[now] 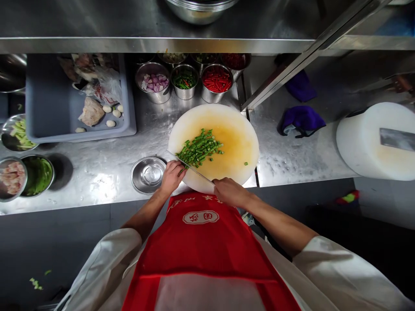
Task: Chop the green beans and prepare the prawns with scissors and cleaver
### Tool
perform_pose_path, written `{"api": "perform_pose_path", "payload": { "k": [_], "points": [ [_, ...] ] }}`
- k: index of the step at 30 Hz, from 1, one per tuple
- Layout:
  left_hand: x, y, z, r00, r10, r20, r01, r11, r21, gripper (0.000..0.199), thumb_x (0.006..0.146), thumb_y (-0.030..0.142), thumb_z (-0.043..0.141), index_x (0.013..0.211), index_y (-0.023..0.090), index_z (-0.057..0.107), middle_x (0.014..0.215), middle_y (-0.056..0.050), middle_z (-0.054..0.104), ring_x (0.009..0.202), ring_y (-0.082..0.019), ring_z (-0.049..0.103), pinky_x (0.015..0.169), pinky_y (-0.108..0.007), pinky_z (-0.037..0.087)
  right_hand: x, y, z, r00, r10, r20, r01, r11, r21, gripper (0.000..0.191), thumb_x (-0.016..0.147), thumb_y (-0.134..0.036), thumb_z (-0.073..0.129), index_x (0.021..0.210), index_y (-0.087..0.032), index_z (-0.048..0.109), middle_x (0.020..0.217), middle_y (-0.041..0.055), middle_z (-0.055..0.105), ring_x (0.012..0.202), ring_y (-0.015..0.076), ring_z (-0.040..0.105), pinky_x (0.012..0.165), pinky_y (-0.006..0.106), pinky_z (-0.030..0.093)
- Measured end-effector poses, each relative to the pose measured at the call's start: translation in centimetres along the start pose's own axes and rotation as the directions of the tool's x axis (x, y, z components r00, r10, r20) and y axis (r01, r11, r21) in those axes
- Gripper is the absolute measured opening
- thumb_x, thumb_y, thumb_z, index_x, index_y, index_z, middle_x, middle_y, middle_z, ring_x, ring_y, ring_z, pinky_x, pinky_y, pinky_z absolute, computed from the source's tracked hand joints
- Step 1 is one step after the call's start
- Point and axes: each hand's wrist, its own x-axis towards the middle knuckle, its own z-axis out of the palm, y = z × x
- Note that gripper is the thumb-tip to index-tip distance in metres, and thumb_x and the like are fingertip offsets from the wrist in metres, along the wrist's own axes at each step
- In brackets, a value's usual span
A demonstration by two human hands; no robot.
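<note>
A round white cutting board (240, 147) carries a heap of chopped green vegetable pieces (201, 147) left of its middle, with one loose piece farther right. My right hand (228, 192) is closed round the handle of a knife (199, 173), whose blade slants up and left along the near side of the heap. At the board's near left edge my left hand (174, 175) is closed, its fingers against the near ends of the green pieces beside the blade. What lies under those fingers is mostly hidden. An empty metal bowl (148, 174) stands just left of my left hand.
Metal cups of shallots (154, 83), green peppers (184, 78) and red chillies (217, 80) stand behind the board, under a steel shelf (155, 45). A grey tub (48, 99) is at left. Purple cloths (303, 119) and another white block with a cleaver (359, 142) are at right.
</note>
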Motion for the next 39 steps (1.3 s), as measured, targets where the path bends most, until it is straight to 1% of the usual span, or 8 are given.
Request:
{"api": "perform_pose_path", "payload": {
  "k": [4,8,11,15,22,27,32,39],
  "points": [
    [0.0,-0.2,-0.1,1.000,-0.001,0.003,0.001,1.000,-0.008,0.017,0.098,0.034,0.057,0.092,0.023,0.068,0.102,-0.008,0.068,0.108,-0.024,0.058,0.098,-0.043,0.049,2.4,-0.4,0.8,1.000,-0.002,-0.030,0.002,1.000,-0.003,0.033,0.101,-0.019,0.035,0.111,-0.008,0.065,0.102,0.0186,0.075,0.095,0.0278,0.072,0.078,0.033,0.047],
    [-0.7,-0.2,-0.4,1.000,-0.005,-0.026,0.004,0.999,-0.042,0.017,0.098,0.036,0.058,0.097,0.022,0.068,0.107,-0.009,0.067,0.110,-0.023,0.060,0.100,-0.043,0.049,2.8,0.2,1.0,0.998,-0.021,-0.067,0.020,1.000,-0.015,0.034,0.100,-0.021,0.036,0.110,-0.009,0.067,0.102,0.0180,0.075,0.096,0.0275,0.071,0.080,0.033,0.047],
    [-1.7,0.0,-0.6,0.991,-0.086,-0.103,0.078,0.993,-0.084,0.019,0.096,0.037,0.060,0.101,0.021,0.068,0.117,-0.010,0.065,0.114,-0.023,0.060,0.101,-0.041,0.050,2.5,0.9,1.2,0.996,-0.028,-0.085,0.027,1.000,-0.014,0.035,0.100,-0.022,0.037,0.106,-0.009,0.068,0.100,0.0175,0.075,0.096,0.0275,0.071,0.081,0.033,0.046],
    [-2.6,0.3,-0.3,0.969,-0.185,-0.162,0.173,0.981,-0.084,0.021,0.093,0.040,0.064,0.101,0.021,0.068,0.114,-0.009,0.066,0.109,-0.024,0.062,0.099,-0.040,0.050,2.0,1.6,1.4,0.995,-0.029,-0.095,0.028,1.000,-0.014,0.034,0.100,-0.022,0.038,0.102,-0.010,0.069,0.101,0.0166,0.076,0.096,0.0265,0.071,0.080,0.032,0.044],
    [-1.8,0.7,0.9,0.973,-0.172,-0.153,0.168,0.985,-0.040,0.022,0.091,0.040,0.066,0.102,0.021,0.070,0.112,-0.010,0.069,0.107,-0.025,0.063,0.099,-0.042,0.047,0.5,1.9,0.6,0.997,0.010,-0.082,-0.012,1.000,-0.023,0.033,0.100,-0.023,0.038,0.101,-0.011,0.069,0.096,0.0159,0.076,0.091,0.0251,0.071,0.073,0.031,0.042],
    [-1.1,0.5,-0.3,0.976,-0.209,-0.069,0.203,0.975,-0.087,0.021,0.097,0.034,0.056,0.104,0.021,0.071,0.114,-0.008,0.070,0.109,-0.023,0.064,0.099,-0.040,0.047,-0.8,1.8,0.0,0.996,0.017,-0.088,-0.017,1.000,0.003,0.033,0.100,-0.024,0.039,0.099,-0.013,0.069,0.094,0.0144,0.076,0.088,0.0237,0.071,0.071,0.030,0.040],
    [0.2,-0.5,-1.1,0.980,-0.195,0.045,0.198,0.978,-0.070,0.016,0.094,0.031,0.060,0.097,0.022,0.074,0.105,-0.007,0.072,0.102,-0.022,0.065,0.094,-0.039,0.048,-1.3,1.8,-0.3,0.995,0.045,-0.089,-0.043,0.999,0.027,0.032,0.100,-0.025,0.039,0.097,-0.013,0.069,0.093,0.0141,0.076,0.087,0.0239,0.071,0.070,0.030,0.039],
    [1.1,-0.8,-1.0,0.989,-0.150,0.007,0.150,0.986,-0.078,0.015,0.095,0.028,0.059,0.095,0.021,0.073,0.099,-0.007,0.070,0.098,-0.022,0.065,0.092,-0.038,0.050,-1.3,1.8,-0.2,0.995,0.010,-0.097,-0.007,0.999,0.032,0.030,0.099,-0.023,0.039,0.096,-0.014,0.068,0.091,0.0132,0.075,0.087,0.0234,0.070,0.070,0.030,0.039]
  ]
}}
